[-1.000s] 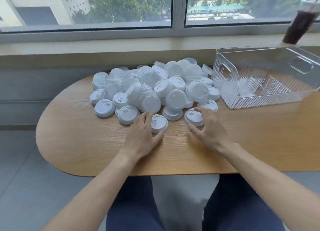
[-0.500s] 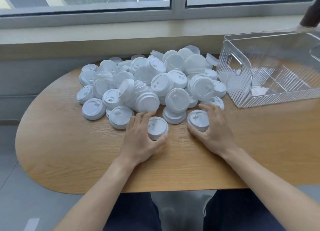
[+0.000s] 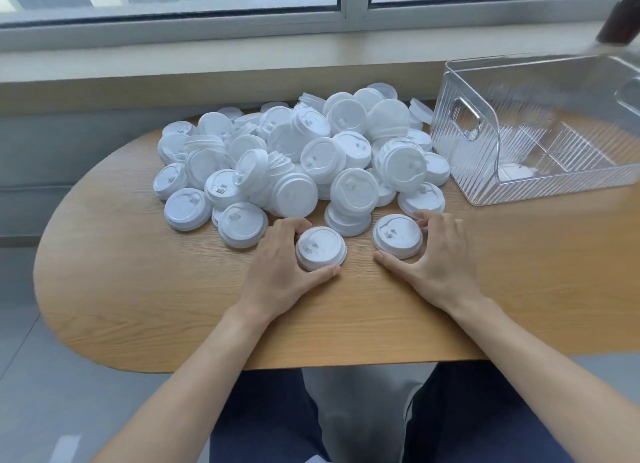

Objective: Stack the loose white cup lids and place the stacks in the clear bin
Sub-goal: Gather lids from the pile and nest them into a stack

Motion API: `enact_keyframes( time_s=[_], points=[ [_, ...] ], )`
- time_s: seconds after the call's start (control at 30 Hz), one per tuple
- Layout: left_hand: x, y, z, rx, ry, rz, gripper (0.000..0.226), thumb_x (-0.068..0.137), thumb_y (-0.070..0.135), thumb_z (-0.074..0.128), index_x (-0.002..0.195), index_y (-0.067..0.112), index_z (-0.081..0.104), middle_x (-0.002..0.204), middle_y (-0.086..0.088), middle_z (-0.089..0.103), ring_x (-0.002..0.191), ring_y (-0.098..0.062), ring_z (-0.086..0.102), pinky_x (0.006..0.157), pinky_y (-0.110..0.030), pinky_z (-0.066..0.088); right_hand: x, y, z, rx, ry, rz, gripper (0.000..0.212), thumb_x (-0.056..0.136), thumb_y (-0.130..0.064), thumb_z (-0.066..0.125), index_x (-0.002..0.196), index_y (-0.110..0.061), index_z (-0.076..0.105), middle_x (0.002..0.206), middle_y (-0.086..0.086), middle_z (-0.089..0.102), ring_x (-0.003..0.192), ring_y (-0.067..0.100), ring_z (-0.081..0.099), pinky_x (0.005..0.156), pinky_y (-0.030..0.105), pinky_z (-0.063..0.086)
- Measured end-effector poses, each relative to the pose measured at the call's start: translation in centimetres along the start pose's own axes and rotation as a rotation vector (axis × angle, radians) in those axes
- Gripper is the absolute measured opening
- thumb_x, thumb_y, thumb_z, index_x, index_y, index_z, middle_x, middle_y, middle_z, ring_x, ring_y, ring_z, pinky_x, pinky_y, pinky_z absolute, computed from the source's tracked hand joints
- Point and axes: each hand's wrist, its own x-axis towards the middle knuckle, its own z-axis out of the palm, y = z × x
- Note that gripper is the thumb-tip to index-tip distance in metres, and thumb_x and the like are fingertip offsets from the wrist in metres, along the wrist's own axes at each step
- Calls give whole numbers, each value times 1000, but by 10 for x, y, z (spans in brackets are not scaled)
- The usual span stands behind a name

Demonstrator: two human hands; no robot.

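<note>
A big heap of loose white cup lids covers the back middle of the wooden table. At the heap's near edge, my left hand curls around one white lid, fingers behind it and thumb in front. Beside it, my right hand cups a second lid, fingers on its far right rim and thumb spread near its front. Both lids lie flat on the table. The clear ribbed bin stands at the right back, and something white shows through its wall.
A window sill and window run behind the table. A dark drink cup stands on the sill above the bin. The table's rounded left end and front edge are close; my legs are below the front edge.
Both hands pulled their lids a little away from the heap toward me, and the fingers closed tighter around them. The view tilted down and closer to the table.
</note>
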Motion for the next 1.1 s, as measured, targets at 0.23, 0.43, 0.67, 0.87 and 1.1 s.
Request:
enact_keyframes(
  time_s=[0.23, 0.43, 0.67, 0.87, 1.1],
  points=[
    [-5, 3, -7, 53, -130, 91, 89, 73, 58, 72, 152, 31, 41, 148, 15, 49, 137, -5, 43, 117, -35, 36, -8, 3, -8, 191, -125, -81, 75, 75, -52, 86, 137, -23, 55, 122, -17, 57, 119, 12, 47, 108, 36, 42],
    [-16, -5, -9, -71, -90, 16, 93, 76, 53, 84, 155, 26, 44, 147, 20, 52, 136, 8, 45, 110, -7, 30, -13, 3, -13, 255, -211, -172, 77, 71, -47, 90, 138, -28, 57, 120, -29, 51, 117, 6, 54, 107, 32, 46],
    [-17, -1, -9, -152, 44, -42, 89, 64, 69, 86, 138, 29, 60, 131, 14, 52, 123, 1, 52, 107, -24, 46, -14, 2, -15, 243, -276, -203, 74, 75, -47, 86, 142, -43, 55, 130, -15, 55, 128, 8, 48, 111, 30, 39],
    [-23, 15, 4, -178, 151, -39, 81, 67, 69, 84, 134, 31, 58, 124, 18, 61, 117, 1, 59, 97, -15, 47, -13, -3, -16, 198, -263, -240, 85, 72, -60, 85, 145, -31, 53, 136, -21, 54, 133, 4, 45, 116, 36, 39],
    [-12, 48, 30, -147, 76, -38, 82, 68, 72, 78, 137, 33, 58, 126, 16, 51, 120, -5, 54, 102, -38, 50, -6, 6, -13, 453, -51, 26, 43, 96, -41, 71, 134, -22, 60, 123, -15, 58, 117, 10, 58, 104, 29, 48]
  ],
)
